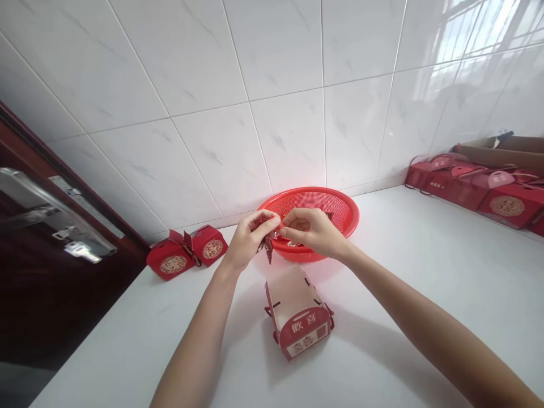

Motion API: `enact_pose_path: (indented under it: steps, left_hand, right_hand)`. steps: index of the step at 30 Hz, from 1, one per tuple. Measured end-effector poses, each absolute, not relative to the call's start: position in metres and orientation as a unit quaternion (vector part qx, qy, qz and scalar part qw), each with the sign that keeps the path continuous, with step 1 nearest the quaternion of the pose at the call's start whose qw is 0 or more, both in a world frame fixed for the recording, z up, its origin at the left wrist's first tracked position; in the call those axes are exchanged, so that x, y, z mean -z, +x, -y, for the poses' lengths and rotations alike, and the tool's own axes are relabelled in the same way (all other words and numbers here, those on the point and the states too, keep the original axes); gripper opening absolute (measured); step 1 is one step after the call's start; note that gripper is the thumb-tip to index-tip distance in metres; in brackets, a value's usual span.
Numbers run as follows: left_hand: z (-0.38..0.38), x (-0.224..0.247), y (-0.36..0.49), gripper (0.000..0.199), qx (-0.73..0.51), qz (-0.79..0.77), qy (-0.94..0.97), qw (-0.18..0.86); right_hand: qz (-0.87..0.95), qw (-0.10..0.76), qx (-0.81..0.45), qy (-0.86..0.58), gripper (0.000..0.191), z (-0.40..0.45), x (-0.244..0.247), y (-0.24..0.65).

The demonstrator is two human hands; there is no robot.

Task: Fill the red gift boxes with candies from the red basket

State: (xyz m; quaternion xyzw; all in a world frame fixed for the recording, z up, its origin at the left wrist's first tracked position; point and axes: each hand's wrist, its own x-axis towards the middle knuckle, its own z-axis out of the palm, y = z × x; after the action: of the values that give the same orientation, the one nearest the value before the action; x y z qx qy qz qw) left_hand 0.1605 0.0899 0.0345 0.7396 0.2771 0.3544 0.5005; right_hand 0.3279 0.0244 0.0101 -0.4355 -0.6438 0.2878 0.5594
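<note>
My left hand (250,235) is closed on dark red, shiny candy wrappers (267,249) that hang below its fingers. Close beside it, my right hand (314,231) pinches at the left hand's fingertips; a bit of red shows there, too small to name. Both hands are over the near left rim of a red plastic basket (351,218), where several wrapped pieces lie, partly hidden by the hands. Nearer to me, below the hands, stands an open red gift box (308,328) with a pale inside and dark red cords at its sides.
Two closed red gift boxes (170,260) stand at the left edge of the white table (408,272). Several more red boxes (463,187) line the wall at right, near a brown carton (488,154). A dark door with a metal handle (51,212) is at left. White tiles rise behind.
</note>
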Motion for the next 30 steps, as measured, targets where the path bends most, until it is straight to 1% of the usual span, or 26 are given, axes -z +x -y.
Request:
enact_pose_path:
  steps: [4, 10, 14, 16, 19, 23, 26, 28, 30]
  left_hand:
    - [-0.095, -0.034, 0.155, 0.03, -0.365, -0.292, 0.717, 0.517]
    - [-0.096, -0.033, 0.154, 0.032, -0.34, -0.31, 0.698, 0.549]
    - [-0.094, -0.031, 0.157, 0.034, -0.338, -0.306, 0.688, 0.564]
    - [-0.094, -0.029, 0.16, 0.036, -0.353, -0.304, 0.675, 0.572]
    - [-0.094, -0.026, 0.165, 0.035, -0.394, -0.308, 0.626, 0.599]
    - [-0.095, -0.022, 0.169, 0.031, -0.444, -0.302, 0.54, 0.648]
    - [-0.096, -0.021, 0.171, 0.03, -0.48, -0.309, 0.495, 0.655]
    - [-0.096, -0.021, 0.172, 0.028, -0.487, -0.319, 0.483, 0.654]
    - [-0.095, -0.021, 0.173, 0.024, -0.49, -0.322, 0.48, 0.653]
  right_hand:
    - [0.647, 0.563, -0.314, -0.408, 0.019, -0.028, -0.02, 0.33]
    - [0.635, 0.587, -0.328, -0.381, 0.013, -0.031, -0.025, 0.33]
    - [0.639, 0.575, -0.33, -0.391, 0.025, -0.03, -0.022, 0.331]
    - [0.636, 0.572, -0.333, -0.397, 0.031, -0.029, -0.021, 0.332]
    - [0.639, 0.558, -0.334, -0.411, 0.034, -0.028, -0.019, 0.331]
    - [0.679, 0.521, -0.267, -0.442, 0.037, -0.028, -0.014, 0.323]
    - [0.705, 0.488, -0.208, -0.47, 0.041, -0.027, -0.01, 0.314]
    - [0.715, 0.469, -0.182, -0.485, 0.037, -0.025, -0.009, 0.31]
    - [0.718, 0.473, -0.175, -0.479, 0.028, -0.024, -0.009, 0.308]
